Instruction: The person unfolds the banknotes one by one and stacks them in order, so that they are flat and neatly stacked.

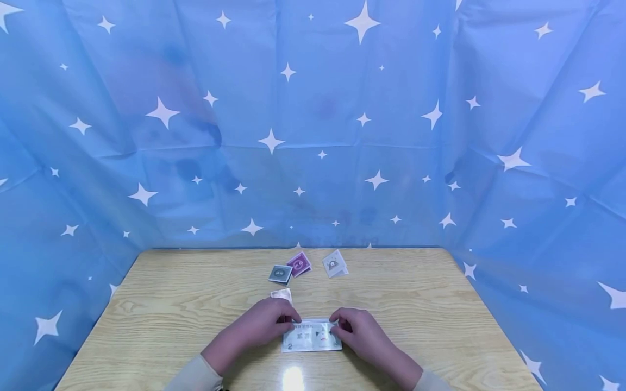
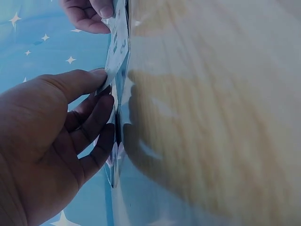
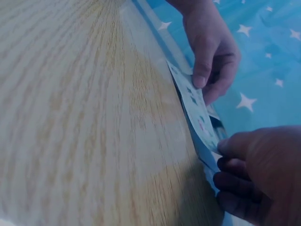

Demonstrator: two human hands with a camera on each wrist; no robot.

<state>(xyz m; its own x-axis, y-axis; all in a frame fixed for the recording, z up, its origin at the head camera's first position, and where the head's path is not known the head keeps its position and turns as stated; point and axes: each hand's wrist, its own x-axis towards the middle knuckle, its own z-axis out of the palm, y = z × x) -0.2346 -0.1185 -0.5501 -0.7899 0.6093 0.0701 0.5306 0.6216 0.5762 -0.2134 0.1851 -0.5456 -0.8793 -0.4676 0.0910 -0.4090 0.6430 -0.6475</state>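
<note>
A pale, greenish play banknote point(image 1: 305, 339) with a "2" in its lower left corner lies across the front of the table. My left hand point(image 1: 269, 321) pinches its upper left end between thumb and fingers. At the opposite end, my right hand point(image 1: 363, 332) holds the upper right corner the same way. The right wrist view shows the note point(image 3: 195, 107) slightly bowed between the two hands. Just beyond the left knuckles is a pale folded note point(image 1: 282, 294), partly hidden by that hand.
Farther back on the wooden table point(image 1: 415, 304) lie a dark green folded note point(image 1: 280, 273), a purple folded note point(image 1: 299, 264) beside it, and a whitish folded note point(image 1: 335, 263) to their right. A blue curtain point(image 1: 323, 108) with white stars hangs around the table's back and sides.
</note>
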